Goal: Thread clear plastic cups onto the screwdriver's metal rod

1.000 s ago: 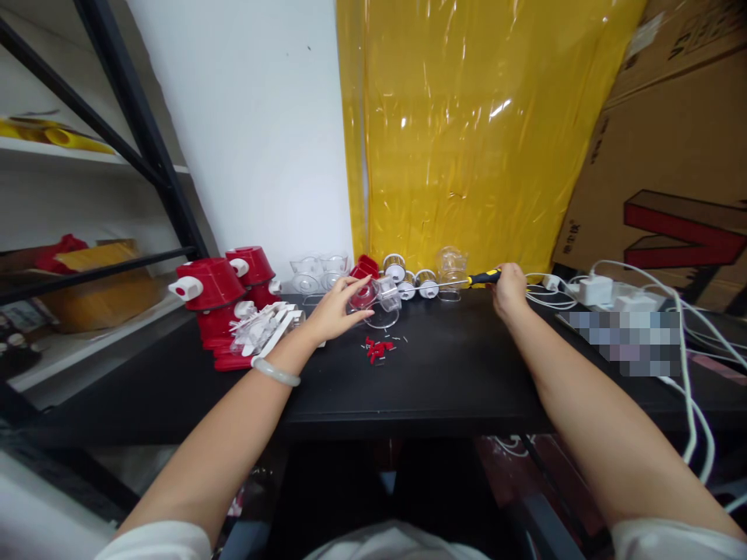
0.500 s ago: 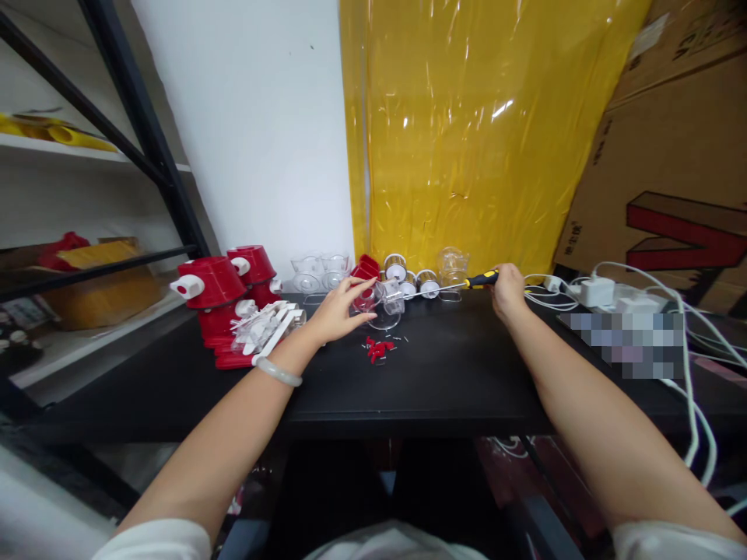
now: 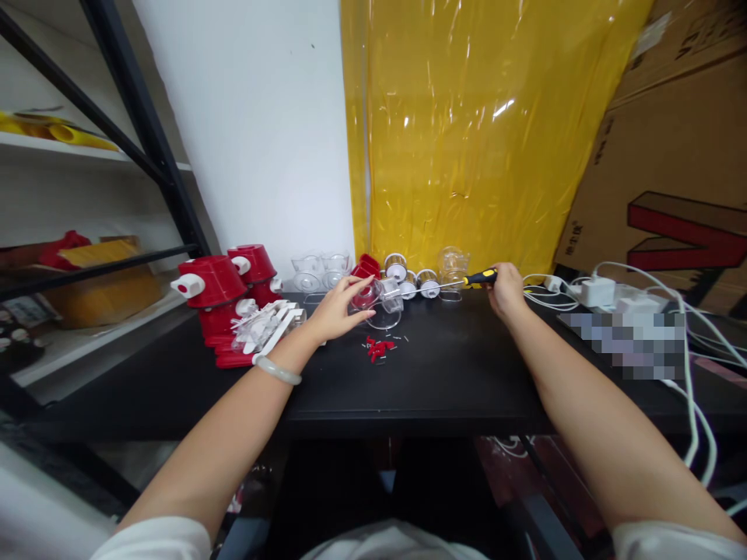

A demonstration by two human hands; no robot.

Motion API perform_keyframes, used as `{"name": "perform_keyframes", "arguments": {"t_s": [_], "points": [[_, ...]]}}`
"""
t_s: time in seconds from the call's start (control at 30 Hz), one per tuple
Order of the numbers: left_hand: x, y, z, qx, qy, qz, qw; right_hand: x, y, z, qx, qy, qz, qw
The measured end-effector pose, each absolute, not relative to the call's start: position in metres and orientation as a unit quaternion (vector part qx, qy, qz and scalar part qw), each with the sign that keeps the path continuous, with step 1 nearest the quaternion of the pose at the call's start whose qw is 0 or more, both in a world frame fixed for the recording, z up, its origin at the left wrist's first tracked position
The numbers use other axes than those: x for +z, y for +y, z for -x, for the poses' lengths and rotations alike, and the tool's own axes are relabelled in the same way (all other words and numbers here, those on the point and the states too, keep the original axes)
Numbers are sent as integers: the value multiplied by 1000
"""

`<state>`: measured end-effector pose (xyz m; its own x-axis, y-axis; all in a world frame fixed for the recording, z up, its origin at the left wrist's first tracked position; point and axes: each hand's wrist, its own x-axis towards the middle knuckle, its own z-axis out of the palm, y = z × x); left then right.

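Observation:
My left hand, at the middle of the black table, has its thumb and fingers around a clear plastic part with a round, flared end. My right hand is closed around the black-and-yellow handle of a screwdriver. Its long metal shaft points left and reaches into the clear part; the tip itself is hard to make out. Below the part, small red pieces and several screws lie scattered on the table.
Red housings with white knobs and a heap of white and clear parts stand at the left. Behind my hands are clear cups, a red part and white-ended cylinders. White chargers with cables lie right.
The screwdriver shaft has moved left, deeper into the clear part, and my right hand has shifted slightly with it. My left hand stays nearly in place.

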<state>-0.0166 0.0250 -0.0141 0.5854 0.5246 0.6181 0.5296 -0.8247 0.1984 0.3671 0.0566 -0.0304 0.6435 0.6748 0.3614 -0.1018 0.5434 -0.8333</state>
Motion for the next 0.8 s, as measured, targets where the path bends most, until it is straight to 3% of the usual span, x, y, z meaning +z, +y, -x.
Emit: {"name": "perform_keyframes", "arguments": {"t_s": [0.37,0.47,0.67,0.8], "points": [[-15,25,17,-351,-320,880,1,-27,43,-367,422,-321,287,798],[-14,24,17,-350,-309,884,5,-30,46,-369,389,-346,307,797],[-14,25,17,-353,-302,886,12,-37,56,-380,189,-429,462,753],[-15,26,17,-350,-288,891,18,-33,55,-379,256,-388,427,775]]}}
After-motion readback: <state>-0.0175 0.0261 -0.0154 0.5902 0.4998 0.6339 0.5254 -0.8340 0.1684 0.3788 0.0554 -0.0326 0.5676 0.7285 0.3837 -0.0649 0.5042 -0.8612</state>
